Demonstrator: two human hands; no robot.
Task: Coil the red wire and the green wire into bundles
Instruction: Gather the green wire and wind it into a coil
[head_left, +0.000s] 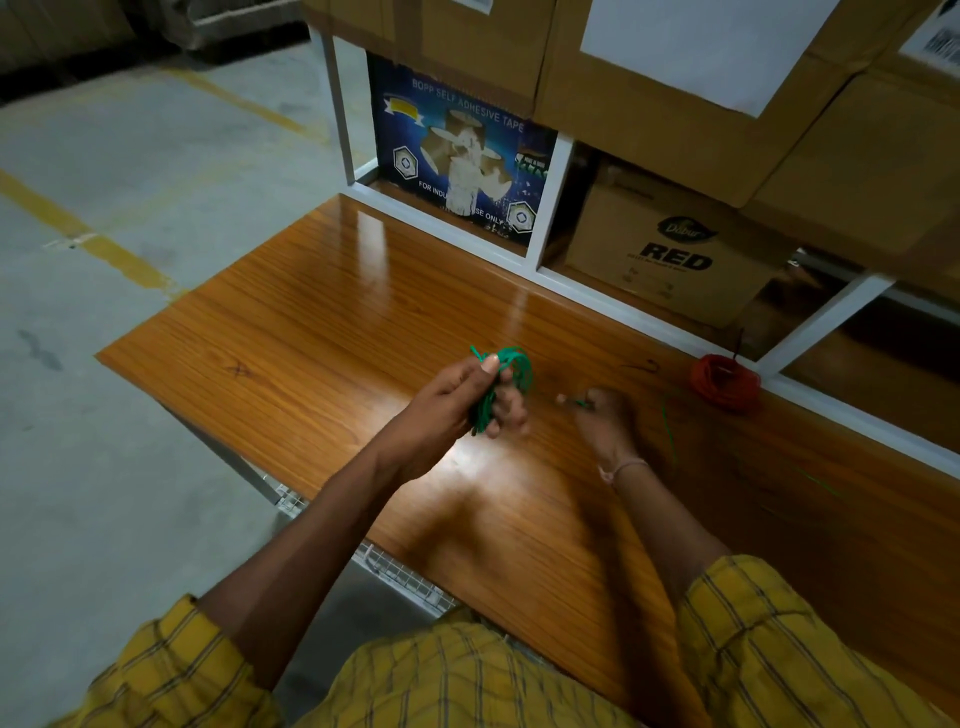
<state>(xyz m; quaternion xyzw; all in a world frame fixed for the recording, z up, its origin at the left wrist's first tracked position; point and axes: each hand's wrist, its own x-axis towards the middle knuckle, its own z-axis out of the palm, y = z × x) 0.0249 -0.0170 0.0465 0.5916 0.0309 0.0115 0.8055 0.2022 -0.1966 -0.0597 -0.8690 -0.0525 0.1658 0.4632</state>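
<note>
My left hand (457, 400) grips a bundle of green wire (506, 376) above the middle of the wooden table (311, 332), loops sticking out above my thumb. My right hand (597, 415), blurred by motion, pinches a strand of the same green wire just to the right. A loose green tail (667, 426) trails off over the table toward the right. The red wire (724, 382) lies as a coiled bundle on the table at the far right, beside the shelf frame, apart from both hands.
A white metal shelf frame (550, 192) runs along the table's far edge, holding a blue tape carton (457, 156) and a brown cardboard box (675, 254). More cardboard boxes stack above. Concrete floor with yellow lines lies to the left of the table edge.
</note>
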